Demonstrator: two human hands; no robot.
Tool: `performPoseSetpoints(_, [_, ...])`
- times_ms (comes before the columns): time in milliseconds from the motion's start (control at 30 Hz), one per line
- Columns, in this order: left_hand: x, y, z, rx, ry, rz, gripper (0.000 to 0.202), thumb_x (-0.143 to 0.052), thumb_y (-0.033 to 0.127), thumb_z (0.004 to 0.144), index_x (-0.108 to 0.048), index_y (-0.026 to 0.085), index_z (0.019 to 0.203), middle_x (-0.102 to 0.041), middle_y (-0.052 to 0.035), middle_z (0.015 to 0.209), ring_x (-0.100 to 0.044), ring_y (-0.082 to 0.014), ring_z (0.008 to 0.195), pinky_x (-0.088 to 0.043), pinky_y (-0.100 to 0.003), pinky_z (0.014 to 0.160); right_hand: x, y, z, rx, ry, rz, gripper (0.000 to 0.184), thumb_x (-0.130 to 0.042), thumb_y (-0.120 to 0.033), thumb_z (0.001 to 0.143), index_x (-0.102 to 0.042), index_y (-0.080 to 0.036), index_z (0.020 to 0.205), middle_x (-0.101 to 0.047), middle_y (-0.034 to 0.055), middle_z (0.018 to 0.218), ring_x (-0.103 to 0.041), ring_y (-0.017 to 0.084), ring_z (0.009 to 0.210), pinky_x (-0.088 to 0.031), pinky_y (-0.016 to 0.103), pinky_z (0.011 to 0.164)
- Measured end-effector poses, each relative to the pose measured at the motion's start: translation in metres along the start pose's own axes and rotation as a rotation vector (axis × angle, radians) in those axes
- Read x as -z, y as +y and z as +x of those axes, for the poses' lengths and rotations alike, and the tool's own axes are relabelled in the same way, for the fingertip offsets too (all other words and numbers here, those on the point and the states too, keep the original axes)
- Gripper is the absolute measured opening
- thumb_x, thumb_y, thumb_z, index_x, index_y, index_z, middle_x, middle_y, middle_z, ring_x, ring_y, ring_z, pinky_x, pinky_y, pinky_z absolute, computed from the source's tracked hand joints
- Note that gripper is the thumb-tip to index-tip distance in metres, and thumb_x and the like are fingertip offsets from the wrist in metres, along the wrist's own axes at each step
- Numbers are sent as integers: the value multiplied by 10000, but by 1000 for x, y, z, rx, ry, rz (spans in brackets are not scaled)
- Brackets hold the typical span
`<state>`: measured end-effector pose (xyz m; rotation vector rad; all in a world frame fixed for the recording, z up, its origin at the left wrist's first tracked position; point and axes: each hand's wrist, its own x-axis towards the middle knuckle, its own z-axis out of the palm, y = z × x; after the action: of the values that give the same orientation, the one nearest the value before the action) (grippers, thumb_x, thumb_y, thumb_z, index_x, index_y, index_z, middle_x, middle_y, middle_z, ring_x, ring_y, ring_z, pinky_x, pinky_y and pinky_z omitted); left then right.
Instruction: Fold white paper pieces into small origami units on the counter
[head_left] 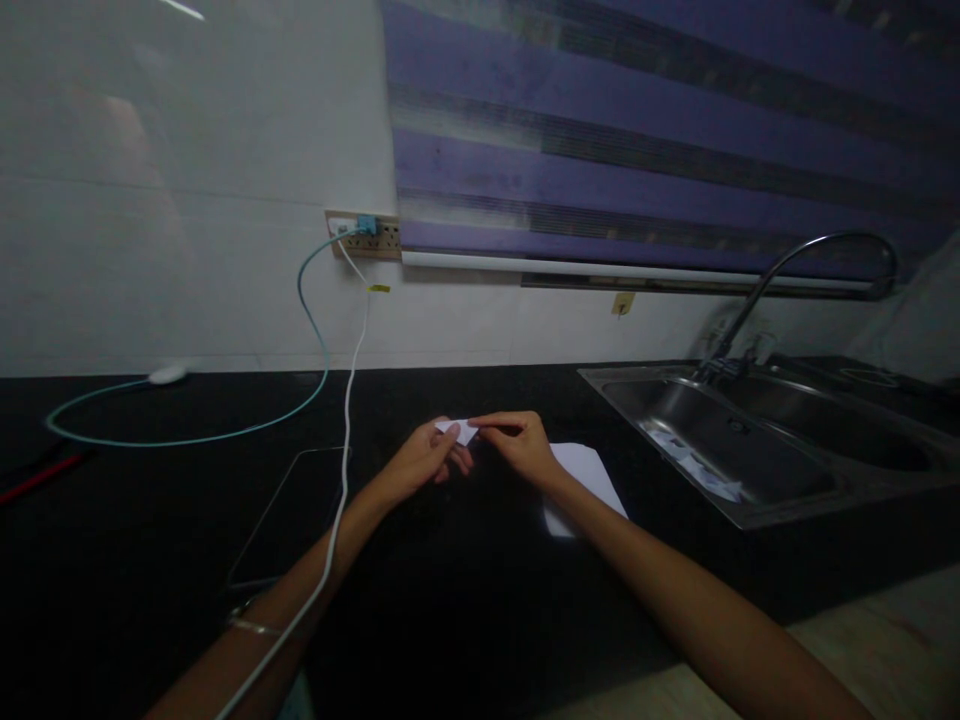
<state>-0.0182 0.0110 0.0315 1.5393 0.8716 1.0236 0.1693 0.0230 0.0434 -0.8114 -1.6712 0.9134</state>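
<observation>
outstretched left hand (420,462) and right hand (525,446) pinch paper (460,430)

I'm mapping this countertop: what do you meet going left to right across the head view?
Small white device, dark flat slab, left hand, small folded paper, right hand, white sheet, steel sink.

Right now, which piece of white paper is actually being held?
The small piece, pinched between left hand and right hand; the larger sheet lies flat on the counter beside the right wrist.
</observation>
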Motion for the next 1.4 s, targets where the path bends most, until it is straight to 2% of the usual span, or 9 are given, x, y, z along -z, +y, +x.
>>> performPoseSetpoints(133, [-2, 6, -2, -31, 14, 80, 430, -488, 588, 905, -495, 160, 938, -669, -39, 640, -595, -126, 483, -346, -200, 400, 1, -3, 0, -44, -75, 143, 216, -653, -270, 807, -773, -222, 979, -760, 47, 855, -703, 183, 803, -545, 377, 819])
performPoseSetpoints(267, [-2, 10, -5, -32, 7, 160, 375, -472, 535, 928, -516, 164, 896, -657, -26, 621, -573, -120, 475, -351, -212, 425, 0, -1, 1, -131, -76, 297, 384, -700, -370, 797, -691, -239, 1158, -723, 18, 799, -675, 154, 704, -561, 343, 722])
performPoseSetpoints(467, [0, 1, -3, -50, -35, 217, 379, -436, 523, 950, -546, 165, 889, -658, -26, 628, -535, -113, 460, -347, -216, 436, -2, 5, 5, -195, -72, 115, 289, -768, -422, 712, -732, -152, 810, -707, 41, 721, -635, 138, 599, -518, 295, 628])
performPoseSetpoints(600, [1, 0, -3, -64, 40, 268, 392, -440, 526, 952, -569, 162, 889, -651, -23, 635, -554, -123, 496, -374, -227, 469, -1, 4, 6, -202, -22, 133, 274, -791, -390, 686, -736, -147, 799, -709, 46, 698, -639, 141, 591, -513, 299, 632])
performPoseSetpoints(800, [-2, 5, -4, -64, 133, 312, 501, -339, 544, 976, -545, 184, 694, -599, -13, 544, -531, -131, 463, -377, -248, 486, -4, 1, 3, -227, 26, 142, 283, -824, -387, 641, -744, -148, 768, -725, 60, 688, -650, 150, 582, -523, 317, 645])
performPoseSetpoints(1100, [1, 6, -5, -127, 183, 361, 560, -314, 563, 974, -524, 192, 610, -519, 14, 475, -452, -117, 418, -340, -246, 479, -11, 2, -3, -221, 59, 167, 269, -812, -399, 671, -747, -149, 745, -723, 66, 656, -673, 173, 594, -535, 328, 641])
performPoseSetpoints(1167, [-1, 7, -6, -118, 171, 356, 533, -341, 548, 973, -519, 191, 619, -517, 16, 487, -458, -116, 437, -348, -243, 491, -13, 1, -5, -226, 93, 198, 283, -812, -410, 671, -749, -150, 762, -725, 70, 659, -681, 182, 600, -546, 339, 651])
performPoseSetpoints(1267, [-5, 7, -7, -80, 83, 362, 469, -396, 541, 959, -535, 188, 683, -537, 18, 533, -465, -116, 455, -346, -238, 482, -16, -1, -6, -249, 168, 262, 304, -831, -418, 644, -749, -155, 773, -736, 75, 691, -693, 194, 615, -563, 358, 671])
performPoseSetpoints(1400, [-6, 3, -8, -86, 29, 374, 481, -328, 527, 984, -499, 193, 683, -533, 18, 539, -454, -112, 454, -347, -238, 485, -19, -4, -6, -248, 195, 307, 311, -849, -408, 617, -749, -156, 770, -743, 78, 726, -703, 199, 646, -577, 381, 730])
